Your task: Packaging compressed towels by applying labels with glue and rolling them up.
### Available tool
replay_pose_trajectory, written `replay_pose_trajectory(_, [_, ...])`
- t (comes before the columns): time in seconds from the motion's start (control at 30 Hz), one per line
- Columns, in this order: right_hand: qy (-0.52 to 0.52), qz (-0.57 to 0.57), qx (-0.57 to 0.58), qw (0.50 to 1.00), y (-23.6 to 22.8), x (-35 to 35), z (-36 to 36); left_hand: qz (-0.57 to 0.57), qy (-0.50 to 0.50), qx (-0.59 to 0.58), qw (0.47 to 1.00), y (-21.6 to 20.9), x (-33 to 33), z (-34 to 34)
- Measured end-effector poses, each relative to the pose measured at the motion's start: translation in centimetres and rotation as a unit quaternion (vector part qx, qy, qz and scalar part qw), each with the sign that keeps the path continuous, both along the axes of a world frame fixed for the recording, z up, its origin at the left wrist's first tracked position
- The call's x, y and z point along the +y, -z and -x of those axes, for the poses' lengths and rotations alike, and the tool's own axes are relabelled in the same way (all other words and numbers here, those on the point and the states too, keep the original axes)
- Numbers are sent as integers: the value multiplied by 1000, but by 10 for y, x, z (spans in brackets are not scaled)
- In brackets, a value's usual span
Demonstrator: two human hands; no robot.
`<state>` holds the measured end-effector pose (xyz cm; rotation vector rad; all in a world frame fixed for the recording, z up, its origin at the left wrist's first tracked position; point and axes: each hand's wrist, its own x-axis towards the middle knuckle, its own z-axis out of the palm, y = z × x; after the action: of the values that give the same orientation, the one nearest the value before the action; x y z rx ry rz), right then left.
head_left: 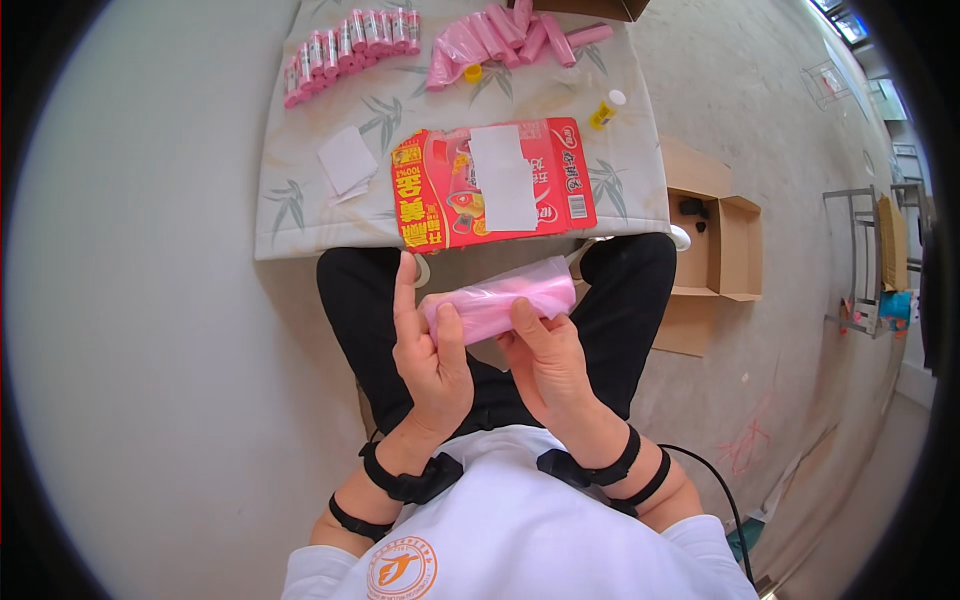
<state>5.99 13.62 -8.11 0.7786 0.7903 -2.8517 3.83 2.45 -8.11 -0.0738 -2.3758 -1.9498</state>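
Both hands are gripping a pink plastic roll (pixel 500 298) over the lap: left hand (pixel 432 345) pinching its near end, right hand (pixel 545 355) clamping the middle. Slick film could be slipping loose and unrolling, I judge. Beyond, a red flattened carton (pixel 440 195) is lying on the cloth (pixel 300 215).

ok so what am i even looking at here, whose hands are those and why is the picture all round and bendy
This is one view from a fisheye camera worn on a person's head, looking down, so straight edges curve. The person sits on the floor. Their left hand and right hand together hold a pink plastic roll over their lap. Black straps circle the wrists. Ahead lies a leaf-patterned cloth with a flattened red carton, a row of wrapped pink rolls, loose pink rolls and a yellow glue stick. An open cardboard box sits to the right.
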Motion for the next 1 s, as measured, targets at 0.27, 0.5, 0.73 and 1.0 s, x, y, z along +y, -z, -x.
replay_pose_trajectory(0.27, [-169, -107, 164, 966, 5, 50, 23, -370, 242, -457, 772, 0, -28, 29])
replay_pose_trajectory(0.5, [-339, 89, 333, 876, 1, 66, 51, -334, 452, -414, 716, 1, -10, 42])
replay_pose_trajectory(0.73, [-293, 48, 249, 922, 22, 64, 54, -413, 282, -359, 788, -8, 3, 24])
replay_pose_trajectory(1.0, [-59, -288, 145, 945, -4, 40, 0, -389, 92, -254, 881, -15, 8, 21])
